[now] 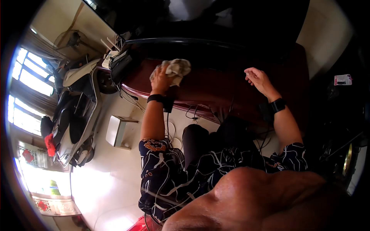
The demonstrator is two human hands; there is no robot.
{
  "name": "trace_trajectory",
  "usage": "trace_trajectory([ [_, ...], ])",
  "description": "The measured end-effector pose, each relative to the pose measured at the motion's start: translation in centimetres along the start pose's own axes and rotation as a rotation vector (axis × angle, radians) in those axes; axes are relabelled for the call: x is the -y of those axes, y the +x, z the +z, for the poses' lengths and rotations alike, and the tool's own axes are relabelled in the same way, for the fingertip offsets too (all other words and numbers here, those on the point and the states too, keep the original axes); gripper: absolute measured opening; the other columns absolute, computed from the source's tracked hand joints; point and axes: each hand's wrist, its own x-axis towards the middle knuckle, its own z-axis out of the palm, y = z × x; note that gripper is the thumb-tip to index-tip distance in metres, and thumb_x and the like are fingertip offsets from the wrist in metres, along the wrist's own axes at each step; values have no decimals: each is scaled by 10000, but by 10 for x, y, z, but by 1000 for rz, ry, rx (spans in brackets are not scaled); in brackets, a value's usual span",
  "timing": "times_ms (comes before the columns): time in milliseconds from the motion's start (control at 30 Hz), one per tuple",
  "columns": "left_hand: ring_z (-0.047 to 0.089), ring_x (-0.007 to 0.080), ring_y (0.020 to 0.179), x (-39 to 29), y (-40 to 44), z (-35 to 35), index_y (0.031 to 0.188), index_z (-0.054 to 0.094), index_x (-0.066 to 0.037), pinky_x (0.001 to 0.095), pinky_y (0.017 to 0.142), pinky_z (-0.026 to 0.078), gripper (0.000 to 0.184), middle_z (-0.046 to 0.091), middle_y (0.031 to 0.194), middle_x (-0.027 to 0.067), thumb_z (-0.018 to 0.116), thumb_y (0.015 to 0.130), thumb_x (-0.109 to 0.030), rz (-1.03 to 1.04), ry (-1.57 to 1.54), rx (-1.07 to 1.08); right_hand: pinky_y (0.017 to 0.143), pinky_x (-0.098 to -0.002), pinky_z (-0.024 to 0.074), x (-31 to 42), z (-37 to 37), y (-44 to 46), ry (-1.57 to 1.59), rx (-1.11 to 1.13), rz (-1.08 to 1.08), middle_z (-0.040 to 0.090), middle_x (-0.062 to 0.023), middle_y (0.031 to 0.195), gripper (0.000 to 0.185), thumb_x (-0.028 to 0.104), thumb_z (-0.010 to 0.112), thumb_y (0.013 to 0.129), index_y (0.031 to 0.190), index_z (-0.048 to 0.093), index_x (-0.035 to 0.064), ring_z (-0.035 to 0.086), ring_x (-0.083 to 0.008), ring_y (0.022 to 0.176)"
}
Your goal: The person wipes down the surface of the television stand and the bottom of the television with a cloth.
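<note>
My left hand point(160, 81) is closed on a crumpled, pale patterned cloth point(179, 71), pressed against the top of a dark red wooden stand point(200, 86) near its left part. Over the right part of the same stand is my right hand point(259, 80). Its fingers are loosely bent and a little apart, with nothing visible in them. Whether this hand touches the surface I cannot tell. Both wrists wear black bands.
A large dark television point(216, 23) stands behind my hands. At the stand's left end are a white router point(110, 59) and a black bag-like item point(121, 64). Cables hang below the front edge. A scooter point(79, 106) and a small stool point(114, 131) stand on the left.
</note>
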Motion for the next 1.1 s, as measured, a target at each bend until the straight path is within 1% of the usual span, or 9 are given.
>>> trace_trajectory([
  [367,588,393,1047,77,58,-23,1232,554,-143,504,836,493,596,598,1133,203,708,764,-477,-369,14,-245,637,-252,494,10,-3,-11,30,-21,76,638,-44,805,250,231,549,950,1079,620,28,576,-105,699],
  [467,581,430,1015,99,86,-30,1201,574,-101,490,844,478,568,595,1135,229,698,780,-460,-289,-115,-470,650,-258,495,16,-2,-14,-5,-15,97,649,-46,796,233,215,550,946,1056,629,26,590,-110,699],
  [567,545,438,1077,103,115,-24,1237,529,-78,484,917,446,618,582,1174,242,686,785,-468,-211,-89,-374,667,-268,499,15,-2,-17,-42,-19,79,651,-46,793,234,214,553,943,1061,630,27,594,-116,706],
  [633,466,430,1206,109,138,-2,1341,458,-125,487,990,407,731,534,1270,229,665,775,-538,-412,60,44,681,-276,501,16,0,-17,-54,-34,95,658,-45,799,240,227,555,942,1062,631,33,604,-122,716],
  [700,230,438,1377,119,144,37,1452,334,-345,575,1081,270,810,260,1511,189,634,753,-623,-318,184,70,693,-278,497,17,0,-18,-64,-30,104,664,-42,805,251,246,553,943,1059,632,38,612,-126,729],
  [767,214,447,1380,88,141,25,1435,360,-365,640,1060,245,783,229,1533,150,644,750,-615,-346,163,56,707,-281,492,23,-1,-19,-98,-47,128,668,-41,811,257,255,546,946,1054,630,37,619,-134,743],
  [800,206,442,1384,92,148,25,1425,384,-360,680,1033,239,774,254,1528,129,648,744,-617,-344,145,89,710,-283,490,26,-1,-20,-130,-39,120,668,-41,811,256,251,544,946,1052,629,34,623,-139,752],
  [1000,465,387,1218,90,153,25,1311,539,-263,479,1006,386,669,530,1288,207,680,736,-576,-140,157,5,701,-315,483,32,-4,-21,-165,-43,121,664,-54,797,238,231,523,945,1030,624,33,641,-184,749],
  [1100,515,429,1134,71,138,25,1234,606,-171,497,964,417,578,576,1201,250,730,742,-447,22,41,-79,701,-332,485,32,-6,-20,-193,-35,89,661,-65,785,230,234,524,941,998,616,32,646,-209,756],
])
